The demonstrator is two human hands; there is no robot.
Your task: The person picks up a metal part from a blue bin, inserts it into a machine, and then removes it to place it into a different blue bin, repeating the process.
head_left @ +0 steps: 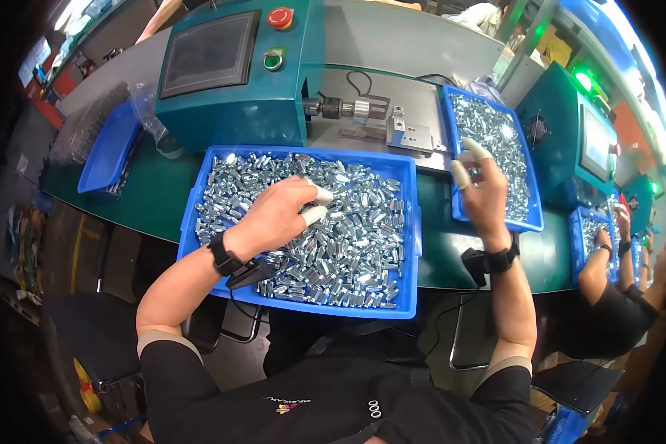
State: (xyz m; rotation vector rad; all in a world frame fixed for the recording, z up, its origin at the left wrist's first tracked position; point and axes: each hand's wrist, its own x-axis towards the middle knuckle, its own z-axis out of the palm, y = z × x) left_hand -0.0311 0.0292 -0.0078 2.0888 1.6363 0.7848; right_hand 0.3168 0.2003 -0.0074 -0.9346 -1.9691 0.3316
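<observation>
A large blue tray (412,244) in front of me is heaped with small, shiny, hexagonal metal pieces (348,251). Over this heap is my left hand (277,211), its thumb and forefinger in pale finger cots. Their tips are apart at the metal pieces, and no held piece shows between them; the other fingers are partly hidden. My right hand (483,189) is raised at the near left edge of a second blue tray (534,211), full of similar pieces. Its cot-covered thumb and forefinger stand apart with nothing visible between them. Each wrist wears a black strap with a small device.
Beyond the large tray stands a teal machine (233,122) with a dark screen, red button and green switch. Its chuck (333,108) faces a metal fixture block (397,127). An empty-looking blue tray (111,152) lies left. Another person (607,311) works at right beside another machine (562,140).
</observation>
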